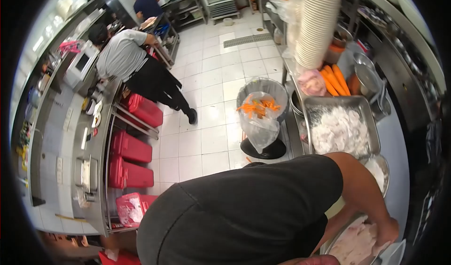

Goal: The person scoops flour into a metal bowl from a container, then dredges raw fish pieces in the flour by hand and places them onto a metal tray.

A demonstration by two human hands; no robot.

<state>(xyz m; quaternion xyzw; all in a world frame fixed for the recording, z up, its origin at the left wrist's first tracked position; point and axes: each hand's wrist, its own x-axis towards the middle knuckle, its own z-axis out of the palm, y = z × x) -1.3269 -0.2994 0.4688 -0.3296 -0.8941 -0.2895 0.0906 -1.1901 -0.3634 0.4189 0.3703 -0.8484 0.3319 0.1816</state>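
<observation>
Pale pink meat (353, 244), orange carrots (334, 80), red bins (136, 174), charcoal shirt (244, 213), white gridded floor (211, 95)

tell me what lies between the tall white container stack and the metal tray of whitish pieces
In the head view, orange carrots and a pinkish bundle lie between the stack and the tray.

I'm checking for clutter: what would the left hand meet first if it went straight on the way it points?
Most likely the pale meat; the left hand points down towards it and may already touch it, though depth is unclear here.
</observation>
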